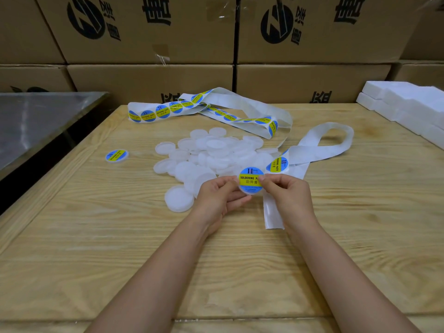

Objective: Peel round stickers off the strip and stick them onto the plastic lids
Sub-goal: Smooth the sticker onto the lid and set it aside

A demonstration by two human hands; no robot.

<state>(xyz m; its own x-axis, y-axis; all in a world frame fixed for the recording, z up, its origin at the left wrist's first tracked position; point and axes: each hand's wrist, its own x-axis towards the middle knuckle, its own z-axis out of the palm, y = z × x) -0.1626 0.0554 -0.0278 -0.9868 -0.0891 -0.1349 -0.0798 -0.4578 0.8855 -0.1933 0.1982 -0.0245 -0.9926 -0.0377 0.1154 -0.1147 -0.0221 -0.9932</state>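
My left hand point(219, 195) holds a white plastic lid point(249, 191) from below and the left. A round blue-and-yellow sticker point(250, 179) lies on that lid, and my right hand point(287, 192) pinches its right edge. A pile of bare white lids point(211, 155) lies just beyond my hands. The white sticker strip point(319, 146) loops across the table; its far part point(165, 110) carries several stickers, and one sticker point(277, 164) sits on the strip beside my right hand. One stickered lid point(117, 155) lies alone to the left.
The wooden table point(96, 236) spreads under everything. A metal tray point(36, 121) borders it on the left. Stacked cardboard boxes point(168, 32) form a wall at the back. White foam blocks point(408, 109) sit at the right rear.
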